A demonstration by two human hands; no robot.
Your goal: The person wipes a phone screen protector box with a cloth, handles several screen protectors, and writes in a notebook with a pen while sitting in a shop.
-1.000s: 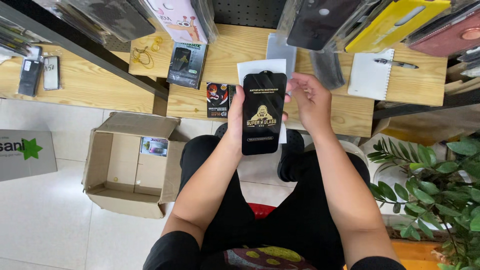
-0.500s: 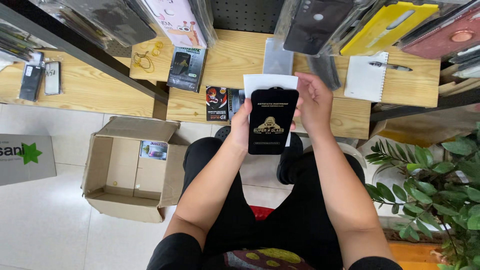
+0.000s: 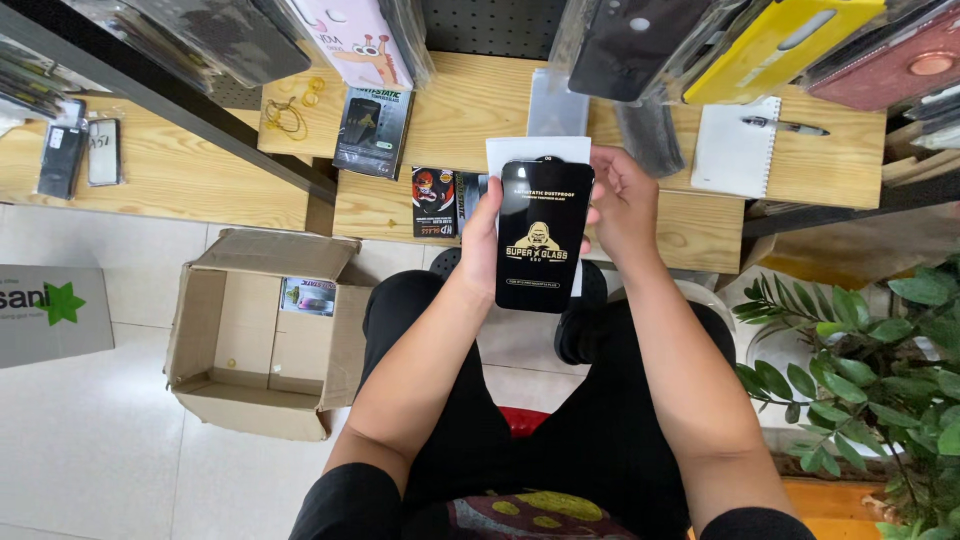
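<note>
both hands hold one black screen-protector pack (image 3: 544,235) upright above the lap: the left hand (image 3: 482,240) is curled round its left edge, and the right hand (image 3: 622,205) pinches the right edge with a white sleeve (image 3: 535,150) showing behind at 12 o'clock. risk, as i judge it: the grip is on the edges only, so the pack could slip out and drop toward the tiled floor (image 3: 90,450) or the open cardboard box (image 3: 265,335) at 8 o'clock.
</note>
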